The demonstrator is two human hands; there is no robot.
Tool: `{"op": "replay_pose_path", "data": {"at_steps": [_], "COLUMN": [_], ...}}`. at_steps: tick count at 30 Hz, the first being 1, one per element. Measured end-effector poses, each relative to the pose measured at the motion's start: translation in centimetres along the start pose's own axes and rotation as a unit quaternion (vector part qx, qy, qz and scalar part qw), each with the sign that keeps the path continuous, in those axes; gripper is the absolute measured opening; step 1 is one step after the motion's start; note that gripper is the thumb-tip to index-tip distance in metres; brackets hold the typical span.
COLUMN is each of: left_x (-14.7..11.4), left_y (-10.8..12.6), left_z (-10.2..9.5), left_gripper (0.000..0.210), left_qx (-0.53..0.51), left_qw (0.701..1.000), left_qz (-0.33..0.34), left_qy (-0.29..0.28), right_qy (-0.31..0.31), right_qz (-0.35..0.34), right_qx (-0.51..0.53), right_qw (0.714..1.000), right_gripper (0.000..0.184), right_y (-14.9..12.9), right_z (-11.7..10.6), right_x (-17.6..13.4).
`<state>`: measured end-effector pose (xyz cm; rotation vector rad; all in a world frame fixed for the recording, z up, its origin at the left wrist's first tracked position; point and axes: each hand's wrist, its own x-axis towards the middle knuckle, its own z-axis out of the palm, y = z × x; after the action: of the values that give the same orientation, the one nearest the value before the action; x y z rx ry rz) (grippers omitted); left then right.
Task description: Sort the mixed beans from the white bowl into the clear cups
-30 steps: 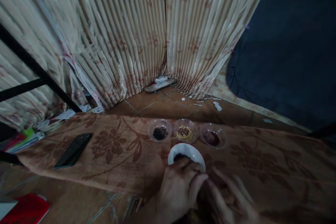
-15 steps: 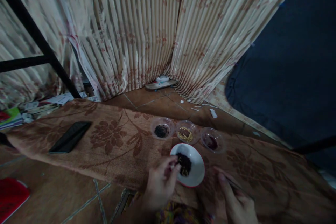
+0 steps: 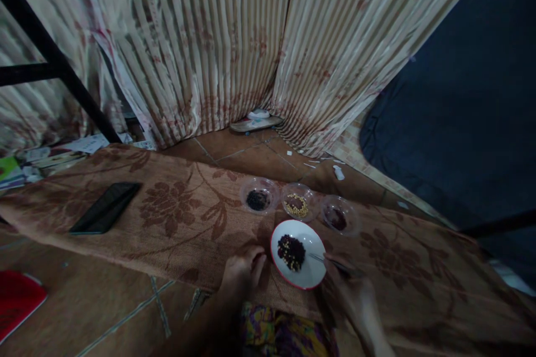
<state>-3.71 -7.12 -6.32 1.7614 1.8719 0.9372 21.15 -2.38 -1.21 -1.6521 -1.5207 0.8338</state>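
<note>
A white bowl with a red rim [image 3: 312, 276] stands on the cloth, holding a heap of dark and yellow grains or seeds [image 3: 292, 252]. Just left of it rests my left hand [image 3: 245, 268], fingers curled together; whatever may be in them is hidden. My right hand [image 3: 349, 284], slightly blurred, is closed on thin metal tweezers [image 3: 317, 257], whose tips reach over the bowl's right side. Behind the bowl are three clear plastic cups: one with black grains [image 3: 258, 199], one with yellow grains [image 3: 296, 206] and one with dark red grains [image 3: 336, 220].
A brown flowered cloth [image 3: 180, 234] covers the long low surface. On its left part lies a black phone [image 3: 104, 208]. Striped curtains [image 3: 218, 39] hang behind, with a skateboard [image 3: 255, 124] at their foot. A red object [image 3: 19, 301] is at lower left.
My left hand has drawn back from the heap to the bowl's left side. My right hand has moved up and left, bringing the tweezers over the bowl. The heap looks more spread.
</note>
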Motion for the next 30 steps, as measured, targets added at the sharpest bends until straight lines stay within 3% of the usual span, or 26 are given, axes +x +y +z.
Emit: {"op": "replay_pose_path", "data": {"at_steps": [5,12,18,26,30], "left_x": [-0.5,-0.3,-0.2,-0.2,-0.1], "left_y": [-0.2,0.2,0.5,0.4,0.4], "left_z": [0.7,0.3,-0.1,0.1,0.1], "left_gripper": [0.019,0.02,0.023,0.021,0.021], "left_qx": [0.026,0.035,0.008,0.018,0.016], "left_qw": [0.999,0.999,0.999,0.999,0.999], "left_qz": [0.032,0.013,0.003,-0.001,0.003], "left_qy": [-0.006,-0.032,-0.05,-0.049,-0.049], "right_qy": [-0.01,0.006,0.011,0.039,0.077], "right_qz": [0.042,-0.082,-0.096,-0.052,0.028], "right_qx": [0.017,-0.001,0.016,0.05,0.059], "right_qw": [0.999,0.997,0.995,0.997,0.995], "right_gripper": [0.04,0.03,0.024,0.026,0.032], "right_y": [0.5,1.8,2.2,2.6,2.1], "right_z": [0.0,0.7,0.7,0.8,0.8], "right_x": [-0.7,-1.2,-1.7,-1.8,-1.6]}}
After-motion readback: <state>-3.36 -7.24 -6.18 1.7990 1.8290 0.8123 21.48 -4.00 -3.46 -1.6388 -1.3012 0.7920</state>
